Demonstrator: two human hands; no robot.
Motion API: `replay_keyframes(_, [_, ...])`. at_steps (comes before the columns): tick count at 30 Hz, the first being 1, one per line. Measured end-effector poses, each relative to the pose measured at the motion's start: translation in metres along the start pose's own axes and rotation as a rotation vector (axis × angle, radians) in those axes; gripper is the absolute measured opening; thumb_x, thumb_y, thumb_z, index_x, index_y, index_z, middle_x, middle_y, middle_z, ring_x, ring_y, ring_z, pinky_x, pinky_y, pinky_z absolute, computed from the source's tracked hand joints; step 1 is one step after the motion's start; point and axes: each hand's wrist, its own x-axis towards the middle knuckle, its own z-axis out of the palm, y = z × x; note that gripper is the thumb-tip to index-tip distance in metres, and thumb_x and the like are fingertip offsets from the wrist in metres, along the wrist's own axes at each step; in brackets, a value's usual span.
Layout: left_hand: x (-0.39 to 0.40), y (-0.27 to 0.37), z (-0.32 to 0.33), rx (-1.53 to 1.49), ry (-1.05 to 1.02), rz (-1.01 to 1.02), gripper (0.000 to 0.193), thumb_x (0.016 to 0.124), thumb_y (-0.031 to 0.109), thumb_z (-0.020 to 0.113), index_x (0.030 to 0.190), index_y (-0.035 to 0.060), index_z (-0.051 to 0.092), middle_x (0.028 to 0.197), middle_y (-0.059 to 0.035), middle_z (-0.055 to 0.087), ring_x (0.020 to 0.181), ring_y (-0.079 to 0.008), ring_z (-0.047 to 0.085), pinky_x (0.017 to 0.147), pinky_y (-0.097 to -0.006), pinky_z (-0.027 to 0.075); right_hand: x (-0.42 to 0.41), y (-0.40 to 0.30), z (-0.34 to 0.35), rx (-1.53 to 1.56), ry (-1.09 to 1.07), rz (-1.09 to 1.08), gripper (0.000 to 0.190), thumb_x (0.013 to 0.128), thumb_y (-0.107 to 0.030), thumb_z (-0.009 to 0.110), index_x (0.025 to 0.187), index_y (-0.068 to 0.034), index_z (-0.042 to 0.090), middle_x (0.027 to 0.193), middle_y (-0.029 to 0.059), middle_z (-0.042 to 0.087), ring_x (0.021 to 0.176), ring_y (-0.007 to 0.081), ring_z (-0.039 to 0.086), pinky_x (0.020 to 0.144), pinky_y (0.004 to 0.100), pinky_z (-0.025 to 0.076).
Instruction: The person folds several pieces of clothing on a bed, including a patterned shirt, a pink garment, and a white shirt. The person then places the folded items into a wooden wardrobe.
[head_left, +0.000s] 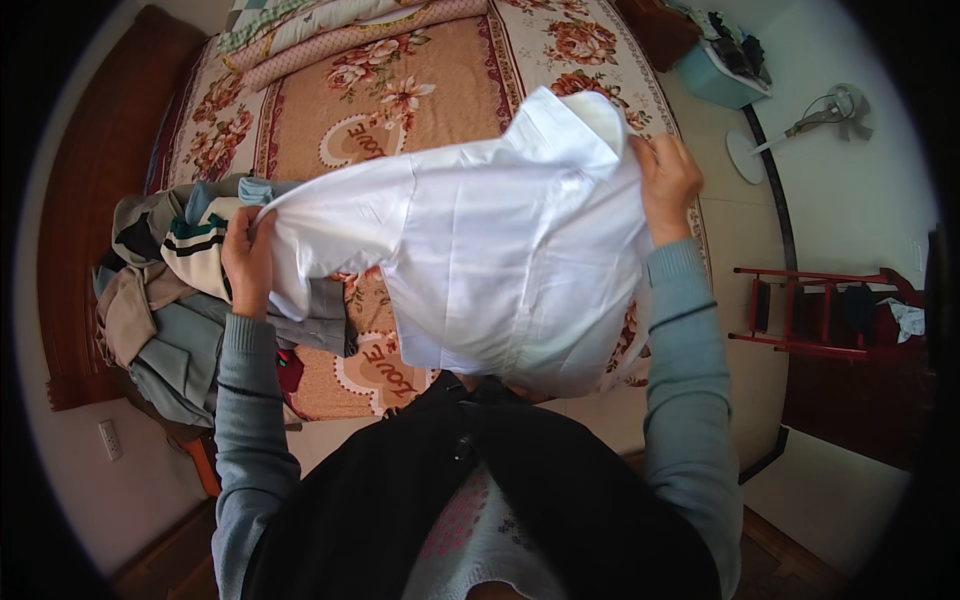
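Note:
A white collared shirt (480, 247) hangs stretched between my hands above the bed. My left hand (249, 261) pinches it near the end of the left-lying sleeve. My right hand (670, 184) grips the other side, just right of the upright collar (574, 131). Down the shirt's front runs the button placket (534, 277). Its lower part droops close to my body, and the sleeve on the right side is mostly hidden. Just behind my left hand lies a heap of clothes (176, 315) in grey, tan, cream and blue.
A floral bedspread (450, 82) covers the bed, with rolled quilts (360, 30) at its far end. The wooden headboard (97, 202) stands left. On the right are a standing fan (795, 131), a blue bin (720, 75) with clothes and a red folding stepladder (814, 313).

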Motion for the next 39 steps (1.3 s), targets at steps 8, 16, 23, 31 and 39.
replay_keyframes(8, [0.029, -0.101, 0.084, 0.722, 0.053, 0.049, 0.038, 0.081, 0.011, 0.066, 0.118, 0.0160, 0.058, 0.114, -0.0129, 0.061, 0.105, -0.0364, 0.055, 0.087, -0.0458, 0.046, -0.092, 0.024, 0.137, -0.181, -0.588, 0.241, 0.030, 0.080, -0.031, 0.072, 0.102, -0.012, 0.062, 0.103, 0.0103, 0.060, 0.105, 0.0307, 0.052, 0.089, 0.0479, 0.039])
replay_keyframes(16, [-0.184, -0.180, 0.179, 0.160, -0.500, -0.296, 0.040, 0.081, 0.019, 0.070, 0.115, 0.0031, 0.058, 0.108, -0.0231, 0.062, 0.100, -0.0406, 0.059, 0.090, -0.0450, 0.046, -0.359, 0.028, 0.038, -0.186, -0.984, 0.875, 0.045, 0.081, -0.027, 0.072, 0.108, 0.005, 0.057, 0.101, 0.0218, 0.059, 0.096, 0.0399, 0.056, 0.085, 0.0461, 0.046])
replay_keyframes(23, [-0.226, -0.183, 0.189, 0.313, -0.674, -0.569, 0.072, 0.081, 0.032, 0.068, 0.140, 0.0033, 0.037, 0.131, -0.0236, 0.048, 0.124, -0.0407, 0.044, 0.105, -0.0456, 0.037, -0.406, -0.070, 0.036, 0.092, -1.012, 1.324, 0.040, 0.079, -0.033, 0.073, 0.087, 0.004, 0.058, 0.087, 0.0174, 0.061, 0.083, 0.0308, 0.060, 0.073, 0.0408, 0.047])
replay_keyframes(31, [-0.239, -0.228, 0.181, -0.038, -0.871, -0.879, 0.062, 0.077, 0.025, 0.071, 0.130, -0.0011, 0.050, 0.119, -0.0223, 0.060, 0.100, -0.0365, 0.063, 0.091, -0.0422, 0.048, -0.412, -0.057, 0.003, 0.566, -1.189, 1.674, 0.026, 0.086, -0.015, 0.062, 0.104, 0.002, 0.058, 0.097, 0.0104, 0.059, 0.085, 0.0197, 0.054, 0.073, 0.0361, 0.046])
replay_keyframes(39, [-0.268, -0.141, 0.091, -0.586, -0.816, -1.367, 0.048, 0.085, 0.002, 0.061, 0.130, -0.0018, 0.048, 0.118, -0.0132, 0.061, 0.100, -0.0241, 0.063, 0.089, -0.0367, 0.053, -0.367, -0.067, -0.083, 0.999, -1.172, 2.170, 0.045, 0.087, -0.014, 0.055, 0.129, 0.003, 0.046, 0.123, 0.0145, 0.057, 0.112, 0.0287, 0.058, 0.096, 0.0450, 0.048])
